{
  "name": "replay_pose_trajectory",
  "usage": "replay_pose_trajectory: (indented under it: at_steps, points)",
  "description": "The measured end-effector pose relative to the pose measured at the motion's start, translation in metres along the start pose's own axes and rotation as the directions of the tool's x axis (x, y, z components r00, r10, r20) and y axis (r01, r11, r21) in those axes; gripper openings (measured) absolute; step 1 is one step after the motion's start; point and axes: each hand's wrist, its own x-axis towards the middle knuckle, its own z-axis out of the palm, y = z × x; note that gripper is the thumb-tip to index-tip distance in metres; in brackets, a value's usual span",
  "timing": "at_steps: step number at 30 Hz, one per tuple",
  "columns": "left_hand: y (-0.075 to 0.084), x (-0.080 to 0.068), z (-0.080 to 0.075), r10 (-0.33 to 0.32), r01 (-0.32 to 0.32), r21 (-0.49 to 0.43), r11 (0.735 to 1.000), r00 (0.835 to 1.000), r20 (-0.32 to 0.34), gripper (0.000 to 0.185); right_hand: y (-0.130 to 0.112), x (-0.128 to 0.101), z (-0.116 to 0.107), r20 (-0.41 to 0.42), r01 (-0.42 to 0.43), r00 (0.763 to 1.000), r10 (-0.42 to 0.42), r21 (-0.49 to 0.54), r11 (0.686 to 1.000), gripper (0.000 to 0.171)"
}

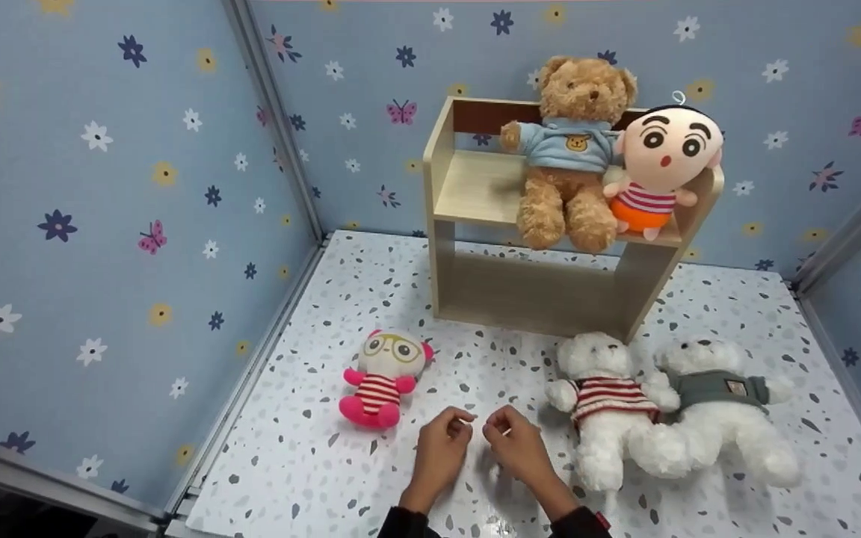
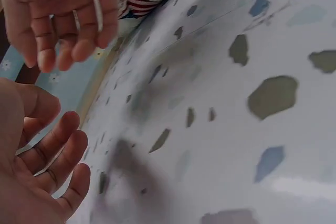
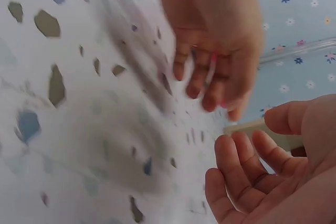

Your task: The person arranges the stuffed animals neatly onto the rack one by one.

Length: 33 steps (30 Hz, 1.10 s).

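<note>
My left hand (image 1: pixel 442 447) and right hand (image 1: pixel 517 444) face each other over the speckled table (image 1: pixel 490 373), a small gap between them. Both hold nothing; their fingers are loosely curled, as the left hand (image 2: pixel 44 156) in the left wrist view and the right hand (image 3: pixel 268 166) in the right wrist view show. Nearest the left hand is a pink and white panda plush (image 1: pixel 383 379) with glasses, lying on the table. Beside the right hand lies a white teddy bear (image 1: pixel 610 407) in a red striped shirt, touching another white teddy bear (image 1: pixel 729 411) in a grey-green shirt.
A small wooden shelf (image 1: pixel 442 194) stands at the back. On its upper board sit a brown teddy bear (image 1: pixel 577 149) in a blue top and a cartoon boy plush (image 1: pixel 658 168). Blue flowered panels (image 1: pixel 176 149) enclose the table at the left, back and right.
</note>
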Motion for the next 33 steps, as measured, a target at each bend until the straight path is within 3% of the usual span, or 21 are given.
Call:
replay_pose_trajectory:
  at_steps: [5, 9, 14, 17, 19, 22, 25, 30, 33]
  points:
    - [0.01, 0.011, -0.03, 0.017, -0.012, 0.059, 0.998, 0.995, -0.093, 0.012, 0.004, -0.003, 0.022, 0.035, -0.019, 0.999, 0.018, 0.031, 0.999, 0.008]
    - [0.015, 0.017, -0.051, 0.07, -0.058, 0.066, 0.996, 0.979, -0.191, 0.015, 0.007, -0.004, 0.036, 0.076, -0.058, 0.996, 0.054, 0.044, 0.997, 0.013]
    - [0.018, 0.027, -0.078, 0.098, -0.079, 0.075, 0.994, 0.944, -0.315, 0.012, 0.009, -0.002, 0.047, 0.095, -0.105, 0.99, 0.104, 0.007, 0.994, 0.018]
    - [0.018, 0.035, -0.093, 0.108, -0.047, 0.162, 0.986, 0.912, -0.396, 0.012, 0.009, 0.0, 0.049, 0.098, -0.113, 0.989, 0.112, 0.008, 0.994, 0.022]
    - [0.016, 0.041, -0.102, 0.106, 0.017, 0.264, 0.964, 0.889, -0.445, 0.017, 0.009, 0.002, 0.049, 0.102, -0.112, 0.989, 0.109, 0.021, 0.993, 0.026]
    - [0.01, 0.048, -0.114, 0.047, 0.159, 0.374, 0.914, 0.873, -0.486, 0.04, 0.01, 0.004, 0.051, 0.102, -0.11, 0.989, 0.106, 0.038, 0.993, 0.032]
    - [0.0, 0.053, -0.123, -0.077, 0.283, 0.382, 0.88, 0.878, -0.473, 0.075, 0.011, 0.007, 0.053, 0.105, -0.108, 0.989, 0.102, 0.055, 0.993, 0.041]
    - [-0.019, 0.056, -0.129, -0.31, 0.403, 0.234, 0.885, 0.884, -0.349, 0.115, 0.012, 0.012, 0.056, 0.148, -0.096, 0.986, 0.081, 0.103, 0.99, 0.06]
    - [-0.027, 0.058, -0.128, -0.38, 0.431, 0.169, 0.886, 0.886, -0.267, 0.122, 0.011, 0.015, 0.057, 0.174, -0.099, 0.982, 0.074, 0.141, 0.985, 0.066]
